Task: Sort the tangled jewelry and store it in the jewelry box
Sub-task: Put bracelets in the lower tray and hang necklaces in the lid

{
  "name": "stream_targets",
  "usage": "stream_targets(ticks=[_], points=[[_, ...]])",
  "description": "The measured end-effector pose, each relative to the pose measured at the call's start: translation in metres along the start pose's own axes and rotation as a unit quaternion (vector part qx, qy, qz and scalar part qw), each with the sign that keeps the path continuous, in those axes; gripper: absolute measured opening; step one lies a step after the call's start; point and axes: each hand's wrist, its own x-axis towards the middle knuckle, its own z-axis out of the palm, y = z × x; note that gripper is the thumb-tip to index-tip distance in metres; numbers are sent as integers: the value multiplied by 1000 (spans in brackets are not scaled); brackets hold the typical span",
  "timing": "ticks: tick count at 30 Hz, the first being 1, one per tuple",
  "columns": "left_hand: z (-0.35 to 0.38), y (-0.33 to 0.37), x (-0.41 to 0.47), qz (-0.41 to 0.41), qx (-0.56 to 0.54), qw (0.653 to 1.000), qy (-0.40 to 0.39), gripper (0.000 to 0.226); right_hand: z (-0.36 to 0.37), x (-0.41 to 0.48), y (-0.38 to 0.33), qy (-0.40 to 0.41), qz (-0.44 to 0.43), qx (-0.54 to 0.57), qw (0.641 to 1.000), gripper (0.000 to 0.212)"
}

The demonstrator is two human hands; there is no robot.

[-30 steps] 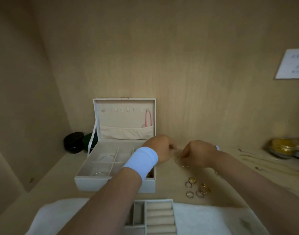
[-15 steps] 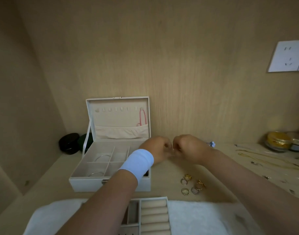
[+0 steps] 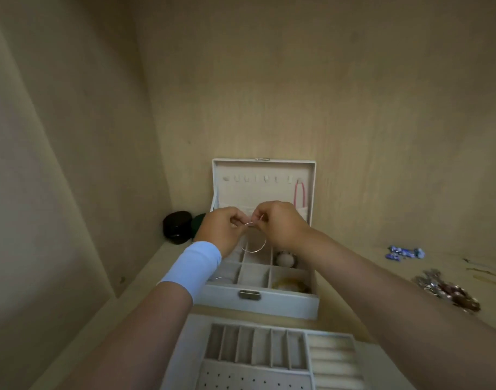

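Silver thin-wire bangle (image 3: 258,249) hangs over the back middle compartment of the open white jewelry box (image 3: 258,302). My left hand (image 3: 221,229) and right hand (image 3: 280,223), close together, pinch its top. Judged light, springy, easily bent; I'd grip gently near the ends.

The pale wooden worktop (image 3: 382,263) carries an open jewelry box (image 3: 258,301) at centre, with a divided tray (image 3: 258,353) below it. A black case (image 3: 177,227) and a green case (image 3: 198,222) sit at middle left. Blue beads (image 3: 404,253) and a jewelry heap (image 3: 446,291) lie at right.
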Motion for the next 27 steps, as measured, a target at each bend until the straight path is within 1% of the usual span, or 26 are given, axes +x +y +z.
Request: stream_targets(ticks=[3, 6, 9, 12, 14, 18, 22, 24, 27], points=[[-14, -26, -3, -11, 102, 995, -17, 17, 28, 15, -16, -26, 11, -8, 1000, 13], [-22, -44, -9, 20, 187, 980, -60, 34, 50, 25, -19, -47, 46, -29, 997, 14], [-21, -52, -14, 29, 237, 964, -115, 47, 62, 28, -20, -66, 78, -59, 993, 9], [-19, -56, -15, 11, 258, 956, -137, 55, 67, 24, -19, -86, 93, -87, 988, 11], [-18, -57, -16, 7, 261, 954, -147, 55, 69, 21, -19, -98, 100, -99, 985, 13], [-21, -50, -24, 28, 287, 945, -156, 46, 63, 13, -21, -119, 94, -98, 984, 20], [-24, -42, -32, -2, 316, 930, -188, 38, 52, 0, -24, -140, 58, -89, 984, 25], [-22, -36, -34, -23, 328, 919, -218, 42, 49, -6, -26, -151, 46, -115, 981, 23], [-23, -23, -41, -32, 346, 901, -260, 49, 51, -13, -26, -180, 38, -156, 970, 26]])
